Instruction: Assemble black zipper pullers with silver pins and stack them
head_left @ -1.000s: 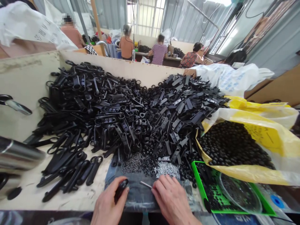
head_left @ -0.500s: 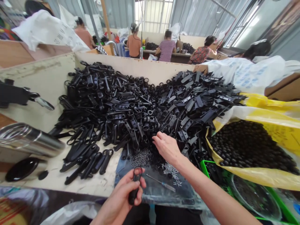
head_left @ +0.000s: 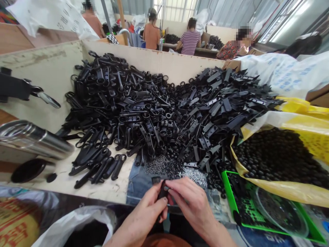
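My left hand (head_left: pixel 150 209), closed, grips a black plastic handle (head_left: pixel 163 194) low over the table's front edge. Against the handle's upper end, my right hand (head_left: pixel 191 199) has its thumb and fingers pinched together. A small shiny bit shows at those fingertips, too small to name. Just beyond the hands lie a heap of small dark grey screws (head_left: pixel 156 165) and a heap of bright silver screws (head_left: pixel 194 175), both on a dark blue cloth (head_left: pixel 136 181). Several black handles with ring ends (head_left: pixel 119 166) lie to the left on the pale table.
Large piles of ringed black parts (head_left: pixel 115 92) and flat black parts (head_left: pixel 216 92) fill the back. On the right are a yellow bag of black round pieces (head_left: pixel 280 154) and a green basket (head_left: pixel 232 206). A steel cylinder (head_left: pixel 51 140) lies left. Several people sit beyond the partition.
My right hand has come back from the pile to the handle in my left hand. The left hand has shifted slightly right. The screwdriver on the cloth is no longer visible.
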{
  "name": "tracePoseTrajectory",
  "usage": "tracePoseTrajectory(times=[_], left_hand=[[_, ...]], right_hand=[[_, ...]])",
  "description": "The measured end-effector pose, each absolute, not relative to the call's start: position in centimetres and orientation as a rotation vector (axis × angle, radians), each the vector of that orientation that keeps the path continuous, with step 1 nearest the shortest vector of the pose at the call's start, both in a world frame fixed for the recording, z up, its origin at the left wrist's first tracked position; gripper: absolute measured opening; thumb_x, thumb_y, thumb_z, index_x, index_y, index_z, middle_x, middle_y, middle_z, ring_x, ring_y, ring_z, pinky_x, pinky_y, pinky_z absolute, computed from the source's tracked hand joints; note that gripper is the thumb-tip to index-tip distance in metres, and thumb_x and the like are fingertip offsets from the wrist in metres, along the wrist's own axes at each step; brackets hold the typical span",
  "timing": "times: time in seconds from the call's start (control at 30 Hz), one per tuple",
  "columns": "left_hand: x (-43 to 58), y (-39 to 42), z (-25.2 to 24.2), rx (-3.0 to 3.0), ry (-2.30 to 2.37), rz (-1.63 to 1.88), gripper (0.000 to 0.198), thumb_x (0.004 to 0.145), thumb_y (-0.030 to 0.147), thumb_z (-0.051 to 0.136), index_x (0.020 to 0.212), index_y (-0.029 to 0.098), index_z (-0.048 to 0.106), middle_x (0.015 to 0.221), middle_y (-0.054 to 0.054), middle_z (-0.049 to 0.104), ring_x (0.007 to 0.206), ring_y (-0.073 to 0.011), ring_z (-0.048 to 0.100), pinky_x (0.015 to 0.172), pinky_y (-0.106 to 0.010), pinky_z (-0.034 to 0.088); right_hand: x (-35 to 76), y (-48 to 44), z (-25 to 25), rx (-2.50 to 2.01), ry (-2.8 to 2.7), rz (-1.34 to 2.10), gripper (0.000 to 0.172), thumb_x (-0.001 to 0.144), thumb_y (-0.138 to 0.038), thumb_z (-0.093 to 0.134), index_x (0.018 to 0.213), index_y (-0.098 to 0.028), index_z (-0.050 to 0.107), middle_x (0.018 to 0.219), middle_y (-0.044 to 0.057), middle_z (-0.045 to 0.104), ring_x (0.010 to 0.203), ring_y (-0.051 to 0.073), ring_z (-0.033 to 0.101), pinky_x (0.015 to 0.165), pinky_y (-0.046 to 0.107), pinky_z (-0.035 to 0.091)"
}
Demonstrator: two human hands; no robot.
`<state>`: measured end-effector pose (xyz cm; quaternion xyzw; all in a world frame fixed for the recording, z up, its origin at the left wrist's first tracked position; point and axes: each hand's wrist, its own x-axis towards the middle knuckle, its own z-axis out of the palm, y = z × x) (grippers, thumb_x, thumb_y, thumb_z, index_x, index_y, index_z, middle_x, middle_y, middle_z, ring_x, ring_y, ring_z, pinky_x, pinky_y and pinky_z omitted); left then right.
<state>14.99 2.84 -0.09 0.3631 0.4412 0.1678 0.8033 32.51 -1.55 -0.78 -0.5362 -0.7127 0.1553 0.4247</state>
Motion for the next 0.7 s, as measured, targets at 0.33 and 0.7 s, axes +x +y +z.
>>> tracePoseTrajectory(times=[0.33,0.7], left_hand=[[11.4,4.8,0.2,1.005,0.992,0.349,0.040,0.077,0.018,0.061,0.116,0.018,0.067,0.075,0.003,0.061,0.055,-0.0097,0.038,0.052,-0.024,0.026],[8.0,3.4,-0.4,0.708,1.097,0.540,0.044,0.073,0.020,0.066,0.116,0.019,0.059,0.084,0.001,0.064,0.060,-0.0090,0.042,0.057,-0.023,0.031]], right_hand=[[33.8,0.0,-0.4,-1.416,-1.749,0.407,0.020,0.102,-0.020,0.054,0.107,-0.024,0.073,0.097,0.007,0.072,0.084,0.019,0.072,0.073,0.028,0.059],[27.0,6.9,-2.2,-1.630,-2.179,0.316,0.021,0.093,-0.018,0.070,0.113,-0.020,0.069,0.105,0.008,0.068,0.091,0.023,0.069,0.078,0.033,0.060]])
